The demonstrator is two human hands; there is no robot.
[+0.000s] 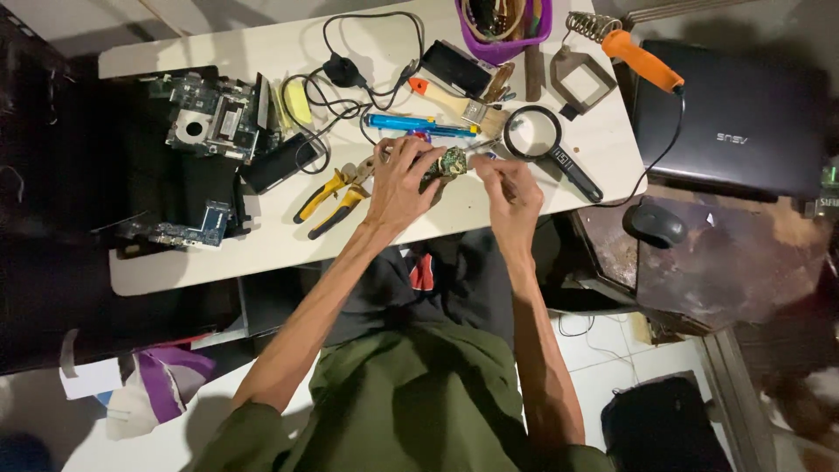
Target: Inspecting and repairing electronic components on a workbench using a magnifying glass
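In the head view, the left hand (398, 185) grips a small green circuit board (451, 163), fingers wrapped round its near edge and holding it just above the white table (262, 245). The right hand (514, 190) is pinched shut on a thin metal tool (479, 149), too slim to identify, whose tip meets the board's right edge.

Just left of the left hand lie yellow-handled pliers (330, 197). Beyond the left-hand fingers rests a blue pen-shaped tool (411, 124), and past that a paintbrush (450, 100) with an orange tip. Just beyond the right hand sits a magnifying glass (546, 144); farther off, to its right, an orange-handled soldering iron (642, 59) rests in a coiled stand. Well left of both hands a stripped laptop mainboard (214, 114) lies on a dark chassis. Right of the right hand, off the table, are a mouse (654, 224) and a closed laptop (734, 114).

The step in hand looks like fine probing or picking at a part on the board. The next move likely calls for a steady left grip and very small, precise motion of the tool tip.
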